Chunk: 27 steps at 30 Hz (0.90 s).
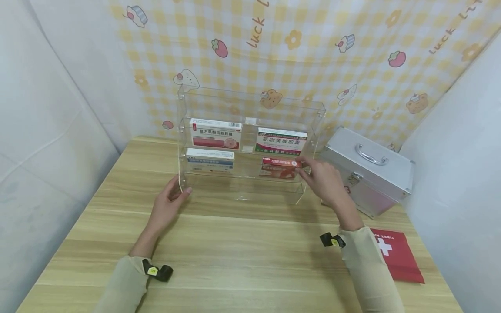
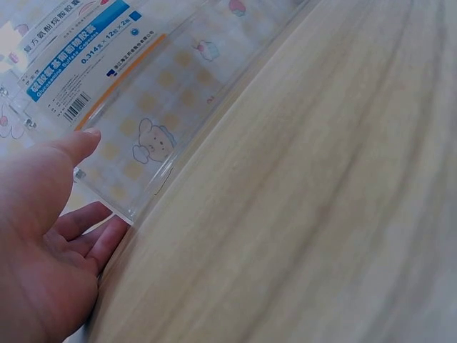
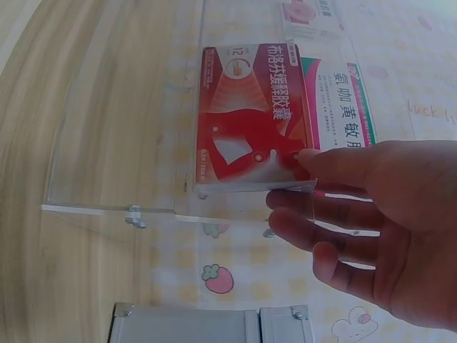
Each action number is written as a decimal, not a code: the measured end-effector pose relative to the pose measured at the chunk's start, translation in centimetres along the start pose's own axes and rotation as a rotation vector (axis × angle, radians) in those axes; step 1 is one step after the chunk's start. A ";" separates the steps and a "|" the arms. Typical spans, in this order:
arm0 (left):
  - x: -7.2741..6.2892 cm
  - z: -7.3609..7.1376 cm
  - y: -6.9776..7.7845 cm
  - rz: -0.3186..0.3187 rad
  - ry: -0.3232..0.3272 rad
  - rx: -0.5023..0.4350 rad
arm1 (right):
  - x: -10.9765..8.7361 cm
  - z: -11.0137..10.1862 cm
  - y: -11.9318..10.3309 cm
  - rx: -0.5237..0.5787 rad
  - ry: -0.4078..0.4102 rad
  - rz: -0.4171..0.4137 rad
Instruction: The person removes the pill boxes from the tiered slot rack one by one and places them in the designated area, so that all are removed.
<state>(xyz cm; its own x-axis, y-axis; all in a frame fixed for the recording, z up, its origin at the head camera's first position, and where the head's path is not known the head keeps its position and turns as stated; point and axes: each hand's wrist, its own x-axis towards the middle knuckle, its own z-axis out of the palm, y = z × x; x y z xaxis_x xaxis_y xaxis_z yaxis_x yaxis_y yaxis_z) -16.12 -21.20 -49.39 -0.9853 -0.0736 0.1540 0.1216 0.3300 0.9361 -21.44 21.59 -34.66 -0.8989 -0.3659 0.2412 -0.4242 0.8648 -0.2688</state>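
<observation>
A clear acrylic display rack stands on the wooden table and holds several medicine boxes. My left hand is at its lower left corner, with the thumb in front and the fingers around the side panel's edge. With thumb and fingers, my right hand pinches the right end of a red medicine box on the lower shelf. Left of that box lies a white and blue medicine box. On the shelf above are a white and red box and a green and pink box.
A silver metal case with a handle stands right of the rack. Nearer on the right lies a red first aid pouch, partly behind the right sleeve. A yellow checked cloth hangs behind the rack.
</observation>
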 end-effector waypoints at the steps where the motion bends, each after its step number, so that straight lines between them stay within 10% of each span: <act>1: 0.0 0.0 0.1 0.001 -0.001 0.001 | 0.0 0.0 0.0 0.007 0.000 0.001; 15: -1.4 -0.4 4.6 0.011 -0.017 0.008 | 0.5 -0.2 0.3 0.098 0.000 0.030; 27: -0.7 -0.3 2.6 0.026 -0.018 0.007 | 0.3 -0.5 0.2 0.127 0.066 0.022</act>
<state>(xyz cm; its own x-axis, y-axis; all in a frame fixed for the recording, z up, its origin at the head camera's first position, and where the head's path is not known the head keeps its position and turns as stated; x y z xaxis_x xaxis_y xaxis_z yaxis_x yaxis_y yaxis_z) -15.08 -20.57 -46.94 -0.9839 -0.0480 0.1722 0.1462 0.3380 0.9297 -21.72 21.86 -34.17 -0.9008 -0.3201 0.2934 -0.4184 0.8205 -0.3895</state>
